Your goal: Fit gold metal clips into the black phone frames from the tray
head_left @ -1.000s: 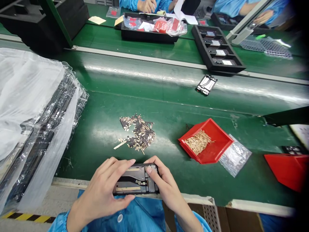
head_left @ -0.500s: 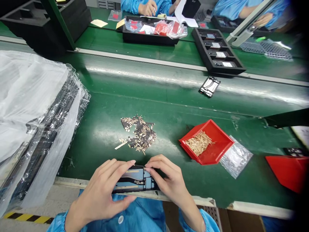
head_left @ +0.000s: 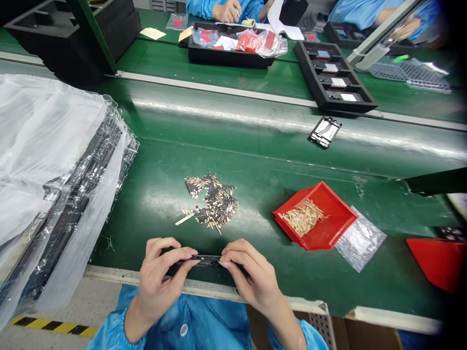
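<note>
Both my hands grip a flat black frame part (head_left: 204,259) at the table's near edge, and it is turned edge-on toward me. My left hand (head_left: 160,272) pinches its left end with curled fingers. My right hand (head_left: 248,274) pinches its right end. Just beyond my hands lies a loose pile of small gold and black strips (head_left: 211,201) on the green table (head_left: 255,165). A red bin (head_left: 317,216) with several thin gold strips sits to the right of the pile.
A stack of black parts in clear plastic (head_left: 62,194) fills the left. On the conveyor belt lies another frame part (head_left: 324,131). A clear bag (head_left: 361,239) and a second red bin (head_left: 436,262) sit right. Other people's hands (head_left: 226,9) work at black trays (head_left: 335,78) across the belt.
The frame part lay flat with its face up under my hands; now it is tilted up edge-on between my fingertips. The frame part on the belt has drifted right.
</note>
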Available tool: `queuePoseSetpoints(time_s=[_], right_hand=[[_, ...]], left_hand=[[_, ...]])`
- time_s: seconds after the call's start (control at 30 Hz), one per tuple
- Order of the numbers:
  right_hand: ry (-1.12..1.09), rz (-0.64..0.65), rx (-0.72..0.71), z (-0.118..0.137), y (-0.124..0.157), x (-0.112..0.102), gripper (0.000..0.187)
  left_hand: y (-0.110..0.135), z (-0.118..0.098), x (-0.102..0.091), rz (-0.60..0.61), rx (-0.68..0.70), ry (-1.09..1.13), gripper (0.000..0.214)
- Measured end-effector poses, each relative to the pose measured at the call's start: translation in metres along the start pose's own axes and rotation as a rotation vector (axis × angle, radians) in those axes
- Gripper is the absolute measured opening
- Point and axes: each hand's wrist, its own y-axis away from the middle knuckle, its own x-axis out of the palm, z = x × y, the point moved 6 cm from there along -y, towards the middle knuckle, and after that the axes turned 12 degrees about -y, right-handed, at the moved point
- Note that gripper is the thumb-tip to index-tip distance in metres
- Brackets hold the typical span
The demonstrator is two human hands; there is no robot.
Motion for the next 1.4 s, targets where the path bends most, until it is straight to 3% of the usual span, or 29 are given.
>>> queuePoseSetpoints(time_s=[0.23, 0.5, 0.67, 0.8, 0.93, 1.03, 1.2, 1.4], right_hand=[[0.075, -0.046, -0.046, 0.001, 0.005, 0.005, 0.030], [0.096, -0.202, 0.057, 0.010, 0.004, 0.009, 0.030], [-0.084, -0.245, 0.232, -0.007, 0.011, 0.011, 0.019], [-0.208, -0.082, 0.402, -0.022, 0.016, 0.014, 0.012], [-0.157, 0.071, 0.473, -0.022, 0.013, 0.010, 0.016], [-0.233, 0.131, 0.552, -0.020, 0.008, 0.012, 0.021], [-0.216, 0.160, 0.581, -0.015, -0.004, 0.017, 0.026], [-0.167, 0.363, 0.571, -0.012, -0.037, 0.023, 0.027]], left_hand=[[0.002, 0.002, 0.003, -0.036, -0.028, 0.005, 0.028], [0.015, -0.008, 0.002, -0.164, -0.009, -0.074, 0.035], [0.019, -0.015, 0.001, -0.178, 0.056, -0.117, 0.034], [0.016, -0.013, 0.001, -0.133, 0.031, -0.074, 0.031], [0.009, 0.003, 0.008, 0.063, -0.209, 0.152, 0.021], [0.006, 0.009, 0.005, 0.101, -0.328, 0.156, 0.009], [0.002, 0.005, 0.001, 0.172, -0.210, 0.112, 0.029], [-0.003, 0.016, -0.016, 0.074, -0.152, 0.038, 0.033]])
